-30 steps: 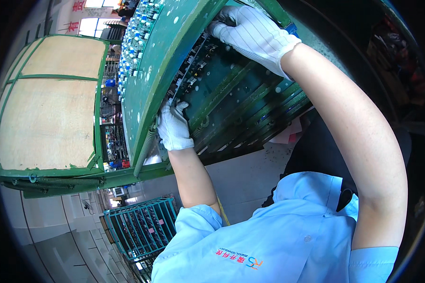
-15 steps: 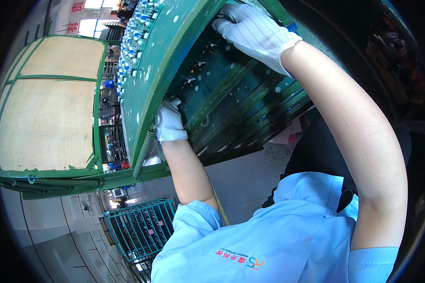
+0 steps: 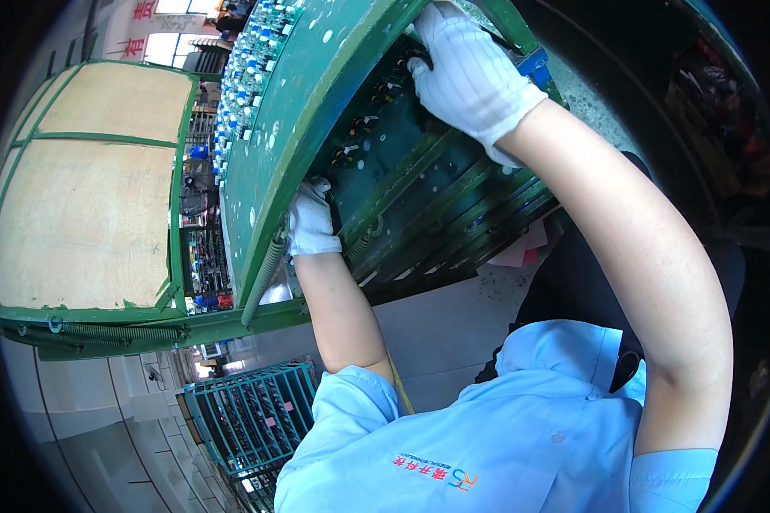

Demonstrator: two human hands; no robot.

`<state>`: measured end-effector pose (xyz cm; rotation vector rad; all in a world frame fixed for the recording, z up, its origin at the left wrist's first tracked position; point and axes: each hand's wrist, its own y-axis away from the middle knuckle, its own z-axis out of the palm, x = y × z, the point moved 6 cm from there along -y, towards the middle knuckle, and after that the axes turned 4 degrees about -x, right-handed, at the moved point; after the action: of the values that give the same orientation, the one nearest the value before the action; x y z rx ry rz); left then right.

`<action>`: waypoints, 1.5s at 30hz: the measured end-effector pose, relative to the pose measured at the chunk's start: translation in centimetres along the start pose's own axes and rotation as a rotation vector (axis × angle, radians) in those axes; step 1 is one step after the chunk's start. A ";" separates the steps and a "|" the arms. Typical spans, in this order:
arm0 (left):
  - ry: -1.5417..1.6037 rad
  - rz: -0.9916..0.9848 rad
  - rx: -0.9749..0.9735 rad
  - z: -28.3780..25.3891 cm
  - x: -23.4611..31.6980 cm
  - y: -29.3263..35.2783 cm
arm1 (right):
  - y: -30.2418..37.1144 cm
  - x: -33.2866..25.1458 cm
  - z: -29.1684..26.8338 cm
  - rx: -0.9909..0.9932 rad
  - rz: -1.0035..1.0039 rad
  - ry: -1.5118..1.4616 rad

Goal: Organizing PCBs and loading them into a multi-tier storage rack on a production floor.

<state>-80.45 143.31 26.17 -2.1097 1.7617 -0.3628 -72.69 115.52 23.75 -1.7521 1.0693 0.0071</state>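
My left hand [image 3: 311,221], in a white knit glove, is closed at the lower end of a green frame [image 3: 275,190], its fingertips curled in over the inner side. My right hand [image 3: 470,81], gloved in white with thin stripes, is at the upper end of the same frame. Its fingers stretch up toward the beam, partly cut off by the picture's top edge, and its thumb stands apart. Between the hands is a dark green board [image 3: 393,162] with slats and a row of small black, yellow and white parts [image 3: 364,126].
Many small blue-and-white pieces [image 3: 246,81] line the frame's outer panel. Coil springs [image 3: 269,272] hang near my left wrist. A plywood panel in a green frame [image 3: 85,218] stands at left. A teal rack [image 3: 252,415] is below it. A blue fitting [image 3: 535,67] sits beside my right hand.
My right hand has shifted slightly right along the frame's upper end, and its thumb now shows apart. The board has tilted or moved a little in view. My left hand keeps its place.
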 end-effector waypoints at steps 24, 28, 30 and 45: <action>0.185 -0.082 0.070 1.0 2.9 0.2 | -1.0 -4.9 3.0 -0.111 -0.585 0.234; 0.630 -0.216 -0.043 -0.5 4.6 0.2 | -2.0 -3.5 4.5 -0.352 -0.385 0.051; 0.696 -0.232 -0.053 0.0 4.4 0.1 | -2.3 -3.8 4.3 -0.369 -0.395 0.106; 1.091 -0.269 -0.080 1.0 5.0 0.4 | -1.9 -5.0 3.5 -0.322 -0.486 0.216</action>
<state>-79.39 138.47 24.89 -2.3839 1.9451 -1.8100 -72.91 121.55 25.91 -2.3109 0.7952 -0.3348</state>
